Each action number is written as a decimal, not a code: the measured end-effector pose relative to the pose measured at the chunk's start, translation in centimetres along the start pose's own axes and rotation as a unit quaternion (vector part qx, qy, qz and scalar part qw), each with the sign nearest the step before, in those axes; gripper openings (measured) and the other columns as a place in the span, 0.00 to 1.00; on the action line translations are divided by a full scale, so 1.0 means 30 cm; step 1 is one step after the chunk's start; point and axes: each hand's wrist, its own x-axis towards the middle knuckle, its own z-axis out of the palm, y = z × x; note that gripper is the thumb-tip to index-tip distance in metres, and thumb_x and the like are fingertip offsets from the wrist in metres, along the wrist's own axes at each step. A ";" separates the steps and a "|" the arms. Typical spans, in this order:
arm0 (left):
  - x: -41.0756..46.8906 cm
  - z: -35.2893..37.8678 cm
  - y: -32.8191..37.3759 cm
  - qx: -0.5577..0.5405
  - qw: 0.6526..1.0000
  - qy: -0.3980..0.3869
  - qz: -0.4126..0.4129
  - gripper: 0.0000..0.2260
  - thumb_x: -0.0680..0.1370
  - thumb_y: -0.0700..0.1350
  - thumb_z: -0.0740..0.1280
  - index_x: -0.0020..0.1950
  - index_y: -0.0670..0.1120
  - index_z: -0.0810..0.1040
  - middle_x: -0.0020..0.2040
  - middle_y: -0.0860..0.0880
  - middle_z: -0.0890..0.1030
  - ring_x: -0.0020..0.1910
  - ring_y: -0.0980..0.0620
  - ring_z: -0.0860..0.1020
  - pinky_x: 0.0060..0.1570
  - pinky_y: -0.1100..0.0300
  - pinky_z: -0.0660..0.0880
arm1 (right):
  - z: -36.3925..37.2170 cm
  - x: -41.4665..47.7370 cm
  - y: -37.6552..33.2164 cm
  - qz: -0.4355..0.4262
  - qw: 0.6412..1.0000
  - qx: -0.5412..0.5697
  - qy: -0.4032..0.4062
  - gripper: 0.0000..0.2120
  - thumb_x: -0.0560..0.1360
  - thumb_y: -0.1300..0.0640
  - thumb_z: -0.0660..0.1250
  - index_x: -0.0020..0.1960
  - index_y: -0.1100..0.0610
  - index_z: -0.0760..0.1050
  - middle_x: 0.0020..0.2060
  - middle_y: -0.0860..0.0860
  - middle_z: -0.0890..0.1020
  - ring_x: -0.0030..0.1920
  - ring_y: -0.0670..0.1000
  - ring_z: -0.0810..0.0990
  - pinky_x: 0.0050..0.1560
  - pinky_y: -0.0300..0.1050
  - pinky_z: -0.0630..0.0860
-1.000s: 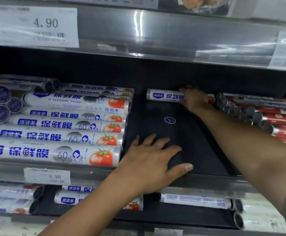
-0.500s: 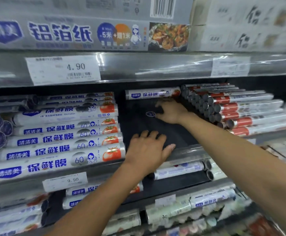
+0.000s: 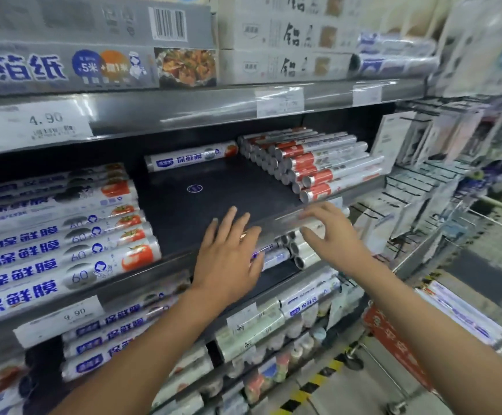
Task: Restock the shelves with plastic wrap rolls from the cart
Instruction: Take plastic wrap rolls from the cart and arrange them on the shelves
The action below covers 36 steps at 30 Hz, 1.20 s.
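Here, left hand [image 3: 228, 259] and right hand [image 3: 330, 235], both spread, empty, at 6 o'clock; 1 white blue-labelled plastic wrap roll [image 3: 189, 158] at 12 o'clock, unbraced on black shelf board [image 3: 213, 187], may roll forward.

White-and-blue wrap rolls [image 3: 64, 253] with red tomatoes, black shelf [image 3: 213, 187]

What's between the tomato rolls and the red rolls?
Head view: bare dark shelf, one roll at the back, a round sticker, the left hand at the front.

One left hand [image 3: 228, 260], one right hand [image 3: 335, 235], one lone plastic wrap roll [image 3: 191, 158], one round sticker [image 3: 194, 188]
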 end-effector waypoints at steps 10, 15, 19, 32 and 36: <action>-0.076 0.379 0.613 -0.118 0.969 -0.191 0.104 0.26 0.82 0.59 0.54 0.78 0.52 0.68 0.81 0.49 0.65 0.82 0.46 0.58 0.80 0.46 0.56 | -0.106 -0.623 0.608 0.223 0.974 -0.007 -0.034 0.10 0.79 0.53 0.68 0.59 0.46 0.78 0.57 0.44 0.73 0.52 0.43 0.75 0.55 0.43 0.74; -0.038 0.559 0.961 -0.136 0.936 -0.297 0.128 0.28 0.83 0.63 0.49 0.80 0.54 0.63 0.83 0.51 0.60 0.83 0.48 0.54 0.81 0.49 0.52 | -0.218 -0.890 0.886 0.316 0.947 -0.003 -0.059 0.11 0.76 0.53 0.68 0.58 0.46 0.79 0.53 0.44 0.74 0.55 0.47 0.76 0.56 0.43 0.73; 0.020 0.666 1.216 -0.149 0.916 -0.341 0.149 0.25 0.83 0.60 0.54 0.78 0.52 0.66 0.81 0.51 0.63 0.81 0.48 0.59 0.78 0.51 0.57 | -0.287 -1.068 1.086 0.368 0.928 0.022 -0.060 0.13 0.73 0.50 0.66 0.56 0.49 0.81 0.52 0.46 0.77 0.55 0.49 0.78 0.58 0.45 0.74; 0.343 1.081 1.667 -0.184 0.865 -0.416 0.210 0.25 0.82 0.59 0.56 0.77 0.52 0.65 0.79 0.51 0.65 0.81 0.49 0.60 0.79 0.48 0.59 | -0.465 -1.055 1.619 0.450 0.889 0.028 -0.081 0.13 0.75 0.53 0.69 0.58 0.46 0.81 0.55 0.41 0.76 0.59 0.45 0.77 0.61 0.42 0.72; 0.467 1.278 1.702 -0.186 0.852 -0.443 0.210 0.27 0.77 0.61 0.51 0.73 0.54 0.71 0.73 0.50 0.73 0.76 0.48 0.67 0.75 0.46 0.66 | -0.462 -0.941 1.812 0.470 0.876 0.014 -0.107 0.11 0.76 0.55 0.69 0.58 0.50 0.81 0.55 0.46 0.78 0.59 0.48 0.78 0.61 0.43 0.72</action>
